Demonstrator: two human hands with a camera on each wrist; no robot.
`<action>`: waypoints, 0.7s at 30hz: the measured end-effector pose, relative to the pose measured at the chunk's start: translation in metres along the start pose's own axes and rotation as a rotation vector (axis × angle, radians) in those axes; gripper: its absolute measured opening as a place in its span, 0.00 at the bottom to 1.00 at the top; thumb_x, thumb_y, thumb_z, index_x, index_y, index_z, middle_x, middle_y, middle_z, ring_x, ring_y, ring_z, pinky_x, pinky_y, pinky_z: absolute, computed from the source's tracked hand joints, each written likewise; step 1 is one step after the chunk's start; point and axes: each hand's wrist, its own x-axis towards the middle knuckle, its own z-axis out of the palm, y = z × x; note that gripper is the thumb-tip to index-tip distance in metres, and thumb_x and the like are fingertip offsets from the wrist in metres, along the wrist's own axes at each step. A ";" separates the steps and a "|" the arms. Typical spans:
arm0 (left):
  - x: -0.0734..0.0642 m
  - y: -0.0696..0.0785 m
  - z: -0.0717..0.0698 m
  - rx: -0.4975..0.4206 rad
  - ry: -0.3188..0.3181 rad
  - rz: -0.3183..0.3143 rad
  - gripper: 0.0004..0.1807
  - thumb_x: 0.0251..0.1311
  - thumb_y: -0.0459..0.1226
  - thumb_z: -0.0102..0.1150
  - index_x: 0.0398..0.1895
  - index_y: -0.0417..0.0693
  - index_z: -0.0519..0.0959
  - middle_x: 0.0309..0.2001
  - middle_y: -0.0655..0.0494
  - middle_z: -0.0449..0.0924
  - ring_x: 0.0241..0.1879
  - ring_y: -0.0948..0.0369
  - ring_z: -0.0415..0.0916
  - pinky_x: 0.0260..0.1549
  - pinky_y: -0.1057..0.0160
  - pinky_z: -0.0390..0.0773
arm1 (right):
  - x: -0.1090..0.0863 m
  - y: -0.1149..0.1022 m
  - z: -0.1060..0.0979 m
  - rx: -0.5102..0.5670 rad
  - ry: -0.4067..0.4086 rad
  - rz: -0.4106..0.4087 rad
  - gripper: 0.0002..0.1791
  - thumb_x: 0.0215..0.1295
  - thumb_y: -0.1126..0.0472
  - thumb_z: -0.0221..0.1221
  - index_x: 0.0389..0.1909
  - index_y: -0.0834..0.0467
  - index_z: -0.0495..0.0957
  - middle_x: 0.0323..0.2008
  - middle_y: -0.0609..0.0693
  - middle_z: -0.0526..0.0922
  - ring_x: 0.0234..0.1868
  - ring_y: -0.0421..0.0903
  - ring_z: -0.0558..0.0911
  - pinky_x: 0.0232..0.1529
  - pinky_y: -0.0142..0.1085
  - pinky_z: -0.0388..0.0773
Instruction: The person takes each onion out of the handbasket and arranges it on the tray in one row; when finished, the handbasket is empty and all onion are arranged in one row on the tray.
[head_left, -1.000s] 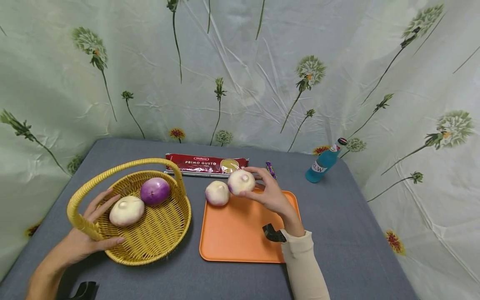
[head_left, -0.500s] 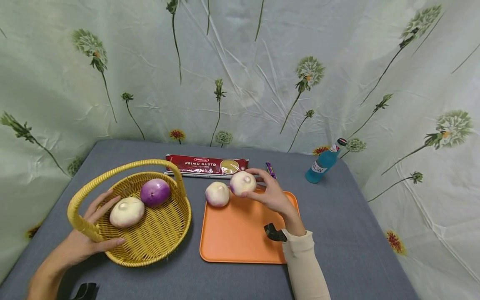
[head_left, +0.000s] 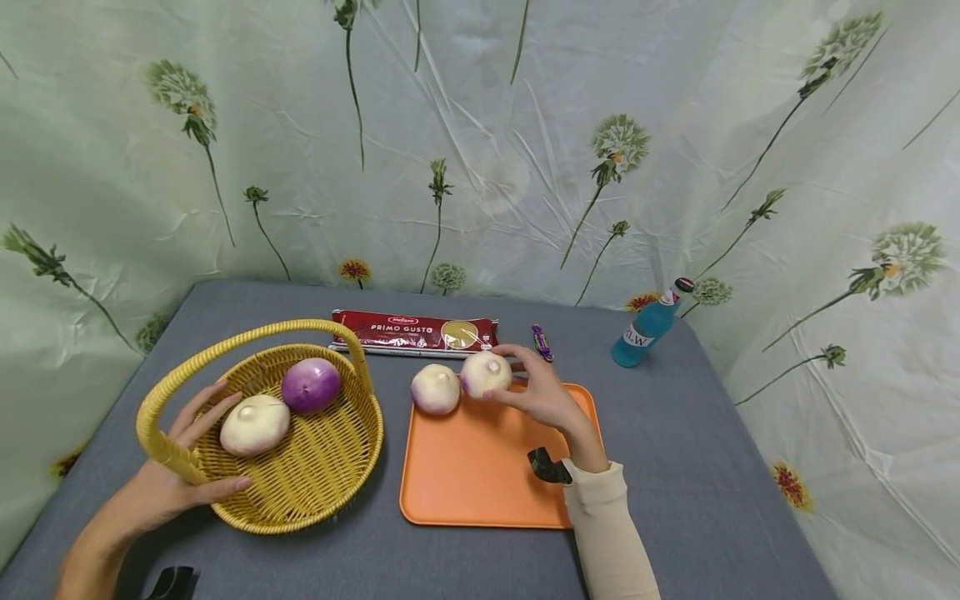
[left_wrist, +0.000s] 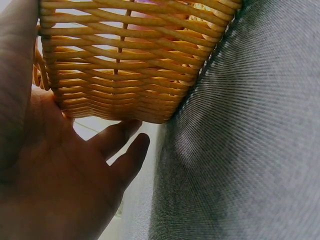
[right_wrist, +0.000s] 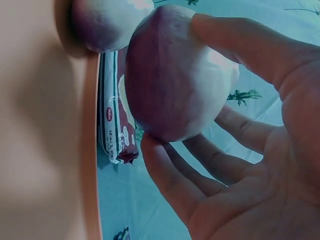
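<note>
Lowers turnip (head_left: 482,373), pinched in right hand (head_left: 542,393), nearly to orange tray (head_left: 480,467), perhaps just clear, with left hand (head_left: 167,488) spread against basket (head_left: 315,479)

From the near side, the head camera looked forward and down over the table (head_left: 690,467). The left wrist camera faced the basket (left_wrist: 120,85) closely; the right, close to a turnip (right_wrist: 172,80), shared the far packet (right_wrist: 113,117) with the head view.

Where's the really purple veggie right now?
In the head view, the purple veggie sits on the left side of the picture, inside the yellow basket, just beyond and to the right of a white veggie.
</note>
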 end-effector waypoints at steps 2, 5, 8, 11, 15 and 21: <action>0.000 0.000 0.000 0.000 0.000 -0.007 0.62 0.27 0.22 0.80 0.75 0.35 0.59 0.79 0.54 0.43 0.75 0.71 0.35 0.60 0.83 0.38 | 0.000 0.000 0.000 0.002 -0.005 0.005 0.35 0.55 0.62 0.74 0.64 0.58 0.71 0.62 0.58 0.74 0.58 0.60 0.79 0.59 0.51 0.77; 0.000 0.000 0.000 -0.004 0.001 -0.017 0.61 0.28 0.23 0.80 0.75 0.35 0.59 0.79 0.53 0.43 0.75 0.71 0.35 0.60 0.83 0.39 | -0.001 -0.001 0.000 0.002 -0.013 0.018 0.35 0.55 0.61 0.74 0.63 0.57 0.72 0.61 0.57 0.75 0.56 0.59 0.80 0.58 0.50 0.78; 0.000 0.001 0.000 -0.012 0.001 -0.021 0.61 0.29 0.22 0.80 0.75 0.35 0.60 0.79 0.53 0.43 0.75 0.71 0.35 0.60 0.84 0.39 | -0.001 0.000 0.000 -0.016 -0.018 0.019 0.34 0.55 0.60 0.74 0.63 0.57 0.72 0.61 0.57 0.76 0.55 0.59 0.81 0.56 0.48 0.79; 0.000 0.000 0.000 -0.011 0.002 -0.012 0.61 0.28 0.23 0.80 0.75 0.35 0.60 0.79 0.54 0.43 0.75 0.70 0.35 0.60 0.83 0.38 | -0.001 0.001 0.001 -0.029 -0.022 0.025 0.35 0.56 0.60 0.74 0.63 0.58 0.72 0.61 0.58 0.76 0.55 0.59 0.81 0.56 0.47 0.79; 0.000 0.000 0.000 -0.008 0.002 -0.009 0.62 0.28 0.23 0.80 0.75 0.36 0.60 0.79 0.54 0.44 0.75 0.70 0.36 0.60 0.82 0.38 | 0.000 0.003 0.002 -0.045 -0.033 0.037 0.35 0.56 0.59 0.74 0.64 0.59 0.72 0.62 0.59 0.76 0.57 0.60 0.80 0.57 0.49 0.78; 0.000 0.001 -0.001 -0.017 -0.001 -0.017 0.61 0.28 0.22 0.79 0.75 0.35 0.59 0.79 0.54 0.43 0.75 0.70 0.35 0.60 0.83 0.39 | 0.001 0.005 0.004 -0.095 -0.036 0.061 0.36 0.56 0.58 0.74 0.65 0.58 0.71 0.62 0.58 0.76 0.57 0.59 0.80 0.58 0.52 0.77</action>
